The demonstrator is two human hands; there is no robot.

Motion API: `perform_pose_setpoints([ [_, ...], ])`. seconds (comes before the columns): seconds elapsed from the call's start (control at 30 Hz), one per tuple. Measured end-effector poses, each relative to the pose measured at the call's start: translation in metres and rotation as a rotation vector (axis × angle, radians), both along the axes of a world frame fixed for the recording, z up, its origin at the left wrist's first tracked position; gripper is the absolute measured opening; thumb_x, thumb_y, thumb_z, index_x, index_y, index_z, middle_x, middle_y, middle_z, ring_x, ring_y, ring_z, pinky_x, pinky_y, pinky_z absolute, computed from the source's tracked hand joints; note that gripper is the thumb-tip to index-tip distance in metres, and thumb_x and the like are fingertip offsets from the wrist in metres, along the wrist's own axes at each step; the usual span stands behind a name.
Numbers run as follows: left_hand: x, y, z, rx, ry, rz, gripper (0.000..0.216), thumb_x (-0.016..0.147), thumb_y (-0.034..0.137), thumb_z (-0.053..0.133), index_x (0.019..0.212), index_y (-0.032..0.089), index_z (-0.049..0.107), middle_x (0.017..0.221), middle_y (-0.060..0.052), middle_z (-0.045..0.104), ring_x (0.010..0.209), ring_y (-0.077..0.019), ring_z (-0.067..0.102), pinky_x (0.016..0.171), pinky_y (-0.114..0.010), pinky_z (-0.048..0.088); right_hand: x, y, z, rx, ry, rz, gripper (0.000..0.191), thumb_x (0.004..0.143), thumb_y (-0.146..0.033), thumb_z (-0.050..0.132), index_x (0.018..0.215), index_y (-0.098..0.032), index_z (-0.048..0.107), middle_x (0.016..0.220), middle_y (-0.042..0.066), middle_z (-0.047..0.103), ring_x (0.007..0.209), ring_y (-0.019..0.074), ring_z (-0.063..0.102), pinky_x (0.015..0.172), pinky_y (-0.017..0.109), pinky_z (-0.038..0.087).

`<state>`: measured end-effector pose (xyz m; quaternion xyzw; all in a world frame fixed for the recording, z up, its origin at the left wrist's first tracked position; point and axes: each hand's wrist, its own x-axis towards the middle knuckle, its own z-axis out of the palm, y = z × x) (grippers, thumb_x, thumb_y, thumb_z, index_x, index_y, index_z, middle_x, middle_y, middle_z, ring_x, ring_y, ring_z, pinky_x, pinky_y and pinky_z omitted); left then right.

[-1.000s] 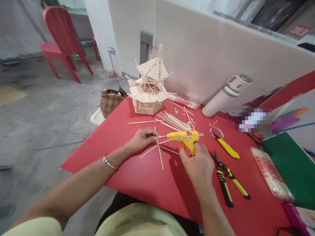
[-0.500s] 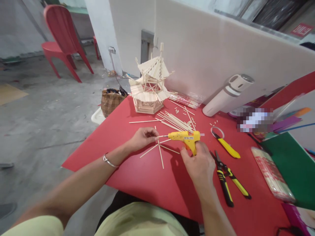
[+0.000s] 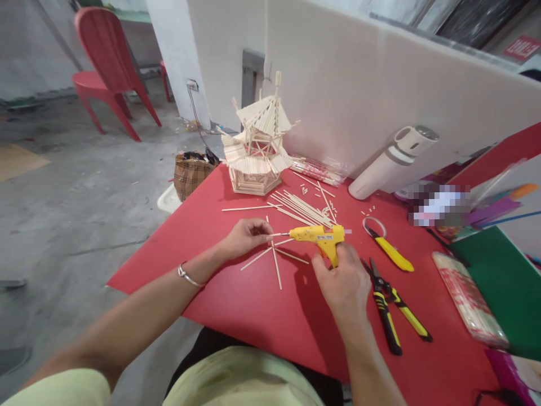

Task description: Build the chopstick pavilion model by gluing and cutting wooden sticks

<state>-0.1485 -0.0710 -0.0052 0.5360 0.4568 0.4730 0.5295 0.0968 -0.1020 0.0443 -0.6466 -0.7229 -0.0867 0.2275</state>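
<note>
My right hand (image 3: pixel 344 276) is wrapped around the handle of a yellow hot glue gun (image 3: pixel 315 234), whose nozzle points left. My left hand (image 3: pixel 247 239) pinches a short wooden stick (image 3: pixel 276 234) between thumb and fingers, and the nozzle tip meets its right end. Just below, several thin sticks (image 3: pixel 276 270) lie on the red table, spreading out from a shared centre like a star. Behind the glue gun is a pile of loose sticks (image 3: pixel 300 208). A pagoda model made of sticks (image 3: pixel 257 146) stands at the table's back left.
Right of my right hand lie black-and-yellow pliers (image 3: pixel 391 304) and a yellow-handled cutter (image 3: pixel 393 254). A white tumbler (image 3: pixel 389 163) leans near the wall. Packs of sticks (image 3: pixel 469 299), a green board (image 3: pixel 502 287) and a plaid basket (image 3: pixel 192 175) surround the work area.
Both hands, the glue gun and the stick hold almost the same position. Only a very slight shift of the camera view shows.
</note>
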Motion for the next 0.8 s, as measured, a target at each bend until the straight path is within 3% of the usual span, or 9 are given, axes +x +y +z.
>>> perform_pose_setpoints([
  [0.8, 0.0001, 0.0002, -0.0012, -0.011, 0.022, -0.006, 0.030, 0.073, 0.039, 0.083, 0.078, 0.013, 0.070, 0.074, -0.004, 0.070, 0.068, -0.0137, 0.062, 0.068, -0.027, 0.050, 0.0012, -0.0008, -0.0009, 0.000, 0.011, 0.019, 0.019, 0.089, -0.034, 0.059, 0.092, -0.017, 0.063, 0.085, 0.003, 0.058, 0.065, 0.0135, 0.042, 0.056, 0.027, 0.020],
])
